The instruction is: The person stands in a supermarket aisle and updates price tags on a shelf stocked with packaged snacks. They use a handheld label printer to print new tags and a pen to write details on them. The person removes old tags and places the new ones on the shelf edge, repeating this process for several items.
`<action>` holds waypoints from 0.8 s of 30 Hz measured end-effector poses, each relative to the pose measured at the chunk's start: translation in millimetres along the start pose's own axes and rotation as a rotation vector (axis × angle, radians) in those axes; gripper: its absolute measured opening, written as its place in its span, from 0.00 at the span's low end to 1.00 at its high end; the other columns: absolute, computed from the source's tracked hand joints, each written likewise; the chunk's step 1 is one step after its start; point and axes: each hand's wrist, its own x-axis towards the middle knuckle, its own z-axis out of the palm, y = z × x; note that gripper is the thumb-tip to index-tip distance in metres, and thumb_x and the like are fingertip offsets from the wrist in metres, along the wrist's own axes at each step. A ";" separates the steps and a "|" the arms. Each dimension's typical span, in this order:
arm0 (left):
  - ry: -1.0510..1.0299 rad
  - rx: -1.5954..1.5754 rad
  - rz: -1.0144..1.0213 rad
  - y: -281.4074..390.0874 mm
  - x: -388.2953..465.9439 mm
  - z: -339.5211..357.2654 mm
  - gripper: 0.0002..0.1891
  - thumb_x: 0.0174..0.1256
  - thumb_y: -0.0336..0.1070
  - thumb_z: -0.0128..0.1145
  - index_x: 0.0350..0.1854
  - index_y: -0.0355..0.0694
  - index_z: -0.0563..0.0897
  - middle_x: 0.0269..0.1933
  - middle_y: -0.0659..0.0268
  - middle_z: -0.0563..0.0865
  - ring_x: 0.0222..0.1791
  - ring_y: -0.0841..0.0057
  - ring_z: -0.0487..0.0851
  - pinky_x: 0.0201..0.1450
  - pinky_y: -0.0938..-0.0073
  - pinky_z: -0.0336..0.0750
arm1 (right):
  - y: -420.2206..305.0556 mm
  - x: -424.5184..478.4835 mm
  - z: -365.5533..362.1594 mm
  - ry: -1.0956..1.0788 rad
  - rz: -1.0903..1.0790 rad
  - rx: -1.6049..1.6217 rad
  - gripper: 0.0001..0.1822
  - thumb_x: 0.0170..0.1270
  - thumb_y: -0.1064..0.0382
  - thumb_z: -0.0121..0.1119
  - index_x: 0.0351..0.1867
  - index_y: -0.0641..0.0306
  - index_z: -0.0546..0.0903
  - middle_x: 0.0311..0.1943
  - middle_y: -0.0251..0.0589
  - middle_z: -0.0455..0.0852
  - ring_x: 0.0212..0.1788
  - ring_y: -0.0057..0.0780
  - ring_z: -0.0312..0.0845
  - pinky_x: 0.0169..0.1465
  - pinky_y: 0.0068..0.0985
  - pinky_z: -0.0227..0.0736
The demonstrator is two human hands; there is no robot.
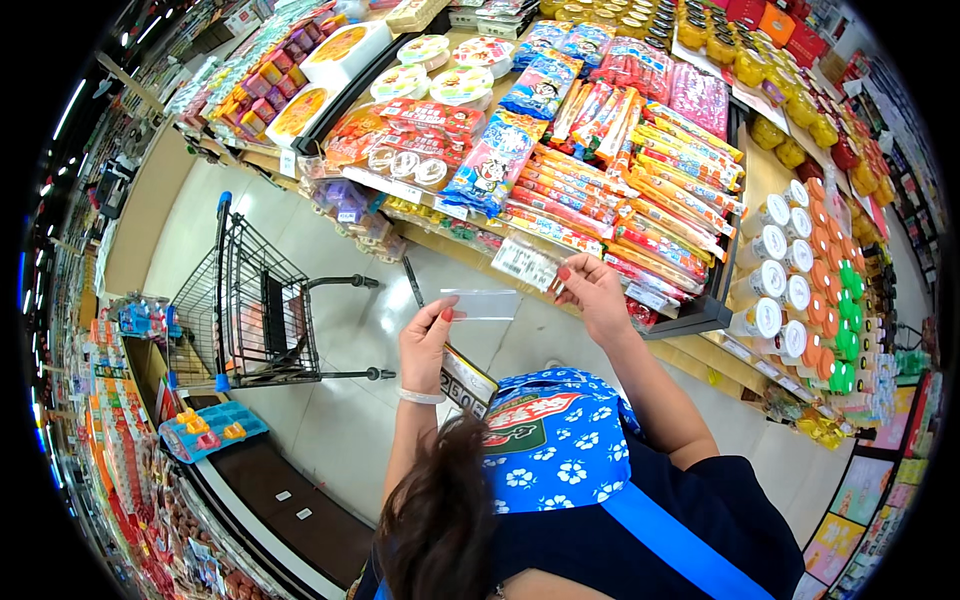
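My left hand pinches a clear plastic sleeve by its left end, between thumb and forefinger. Between the thumb and fingers of my right hand is a white printed price label, held near the display's front edge. The sleeve and the label are apart. A black-and-yellow price sign shows behind my left wrist, and a dark rod rises above that hand; whether the two are joined is hidden. Stick-shaped packaged snacks fill the tray just beyond my right hand.
A black wire shopping cart stands on the tiled floor to the left. Beyond the hands, the display tray has a raised black edge. White-lidded tubs stand to its right. A blue plastic box lies on the low shelf at left.
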 end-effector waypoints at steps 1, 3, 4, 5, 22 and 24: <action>-0.006 -0.004 -0.002 -3.2 1.1 0.3 0.11 0.65 0.34 0.55 0.46 0.37 0.82 0.35 0.67 0.85 0.20 0.94 0.66 0.24 0.92 0.60 | -2.6 -5.4 -1.5 -0.047 0.017 -0.024 0.08 0.64 0.63 0.57 0.39 0.66 0.75 0.29 0.39 0.83 0.31 0.22 0.81 0.32 0.18 0.75; -0.023 -0.007 -0.001 -5.8 1.3 3.9 0.10 0.65 0.34 0.56 0.46 0.37 0.83 0.35 0.68 0.85 0.20 0.94 0.66 0.24 0.92 0.60 | 1.2 -9.9 1.7 -0.031 0.018 -0.005 0.07 0.64 0.64 0.57 0.39 0.66 0.75 0.28 0.37 0.83 0.30 0.21 0.80 0.31 0.18 0.75; -0.035 -0.006 0.000 -6.2 0.8 6.5 0.10 0.65 0.34 0.56 0.45 0.37 0.83 0.35 0.68 0.85 0.21 0.94 0.66 0.24 0.92 0.60 | 3.6 -11.4 3.7 -0.010 0.007 0.001 0.07 0.64 0.65 0.57 0.38 0.65 0.75 0.28 0.37 0.83 0.30 0.21 0.80 0.31 0.18 0.75; -0.046 -0.006 0.003 -6.7 0.5 8.7 0.10 0.65 0.34 0.56 0.45 0.37 0.83 0.35 0.68 0.85 0.21 0.94 0.65 0.24 0.92 0.60 | 5.7 -12.6 3.0 0.010 -0.004 0.007 0.06 0.64 0.65 0.57 0.38 0.65 0.75 0.28 0.37 0.83 0.30 0.20 0.80 0.31 0.18 0.75; -0.064 -0.039 -0.070 -15.2 -9.2 7.3 0.09 0.64 0.31 0.55 0.44 0.37 0.83 0.35 0.70 0.84 0.27 0.92 0.70 0.31 0.89 0.63 | -11.7 -37.2 2.0 0.085 -0.828 -0.861 0.07 0.49 0.76 0.62 0.27 0.64 0.76 0.37 0.40 0.84 0.39 0.31 0.81 0.40 0.24 0.76; -0.124 -0.063 -0.082 -4.4 -10.6 15.6 0.09 0.64 0.32 0.56 0.44 0.37 0.83 0.33 0.72 0.84 0.24 0.93 0.68 0.27 0.90 0.61 | -21.4 -39.1 12.6 -0.082 -1.108 -1.065 0.09 0.42 0.75 0.63 0.25 0.65 0.76 0.38 0.42 0.83 0.44 0.41 0.80 0.43 0.30 0.77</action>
